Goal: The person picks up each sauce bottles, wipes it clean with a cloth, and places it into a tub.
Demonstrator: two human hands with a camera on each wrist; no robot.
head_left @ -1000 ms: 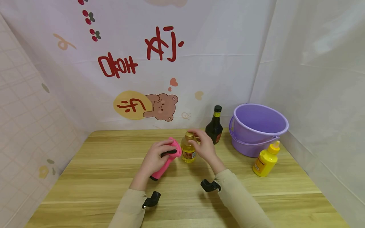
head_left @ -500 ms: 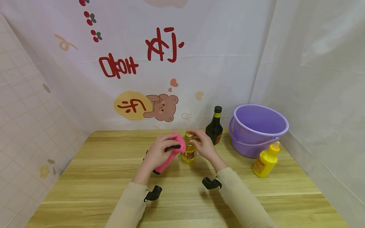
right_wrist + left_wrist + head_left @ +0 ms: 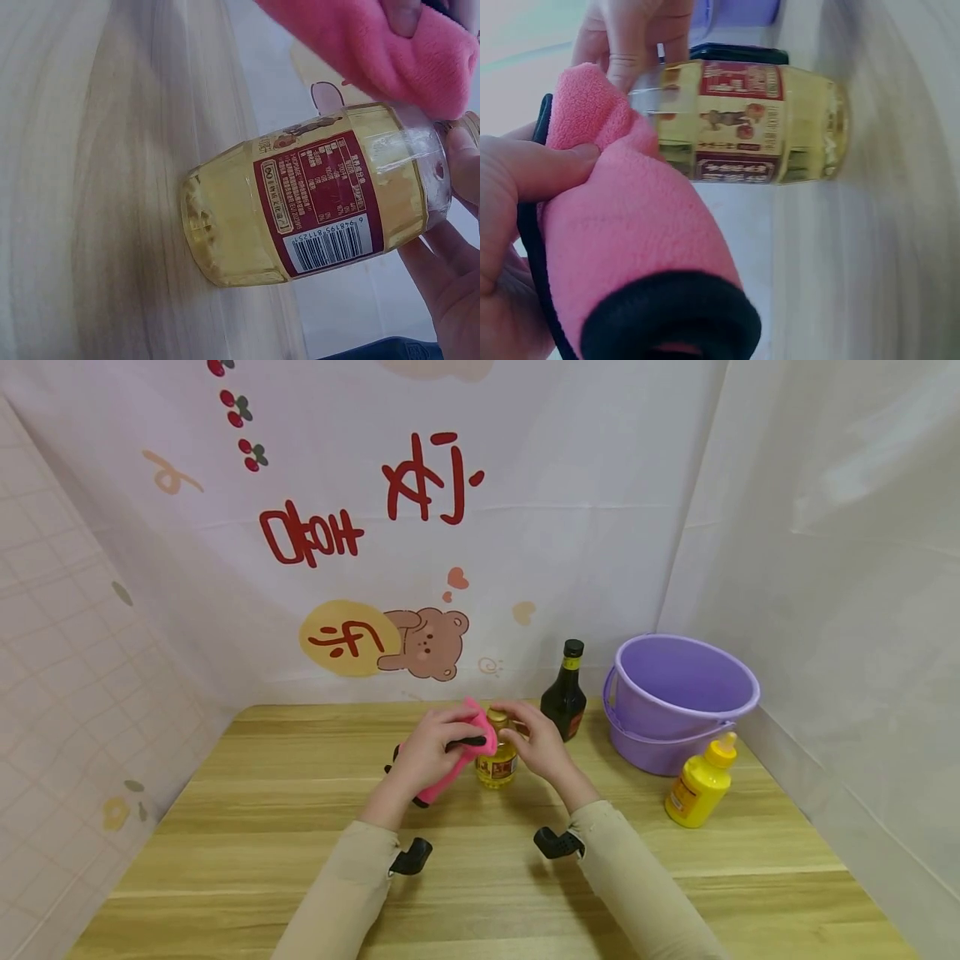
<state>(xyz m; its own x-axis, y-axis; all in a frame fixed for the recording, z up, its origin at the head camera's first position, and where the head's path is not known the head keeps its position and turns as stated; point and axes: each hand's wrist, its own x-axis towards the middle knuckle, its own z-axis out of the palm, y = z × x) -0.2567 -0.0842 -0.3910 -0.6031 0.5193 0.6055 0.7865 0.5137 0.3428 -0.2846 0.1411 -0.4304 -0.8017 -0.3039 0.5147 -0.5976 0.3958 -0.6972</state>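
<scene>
A pink cleaning cloth (image 3: 446, 782) with black edging is bunched in my left hand (image 3: 423, 753); in the left wrist view, the thumb presses into the fuzzy fabric. Just to its right, an oil bottle (image 3: 497, 770) with a gold cap and yellow contents stands upright on the table. My right hand (image 3: 543, 747) holds it around the neck, thumb and fingers on either side. The cloth (image 3: 420, 64) meets the upper side of the bottle (image 3: 315, 199) in the right wrist view. Most left fingers are hidden behind the cloth in the left wrist view.
Behind the right hand stands a dark sauce bottle (image 3: 564, 697) with a black cap. A purple bucket (image 3: 660, 747) sits at the back right, with a yellow squeeze bottle (image 3: 697, 789) in front of it. White printed sheeting (image 3: 570, 560) borders the wooden table (image 3: 480, 885).
My left hand has moved up and to the right with the cloth, bringing it against the oil bottle. The right hand and the oil bottle have stayed nearly in place.
</scene>
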